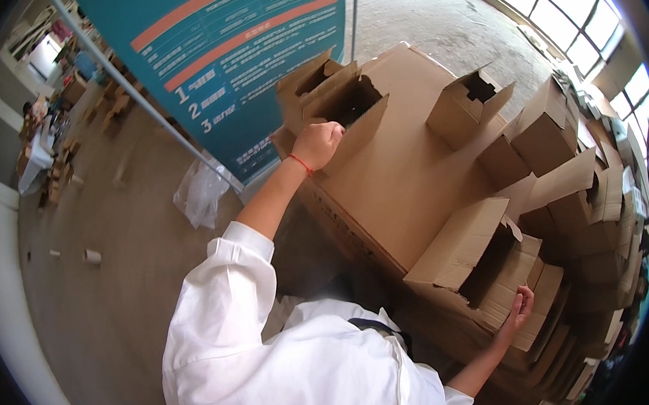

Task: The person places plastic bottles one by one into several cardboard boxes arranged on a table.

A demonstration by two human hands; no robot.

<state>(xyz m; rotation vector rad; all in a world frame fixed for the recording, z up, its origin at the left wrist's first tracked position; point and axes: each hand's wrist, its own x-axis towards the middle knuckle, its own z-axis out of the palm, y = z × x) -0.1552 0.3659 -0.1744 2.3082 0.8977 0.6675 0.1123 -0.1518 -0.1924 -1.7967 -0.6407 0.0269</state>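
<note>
My left hand point(317, 144) is closed at the near edge of an open brown cardboard box point(364, 128) at the far left of a large cardboard surface point(384, 191). Its fingertips curl round the box's edge and are partly hidden. A red cord circles that wrist. At the lower right, my right hand point(522, 307) lies against the flap of another open cardboard box point(459, 246), which rests on its side with its mouth to the right. The fingers of this hand point upward, slightly bent and apart from the thumb.
A small open box point(465, 110) stands toward the back right. Several cartons point(538, 135) and flattened cardboard pieces point(607, 258) pile up along the right. A teal banner point(239, 58) on a metal frame rises behind. A clear plastic bag point(203, 192) lies on the floor.
</note>
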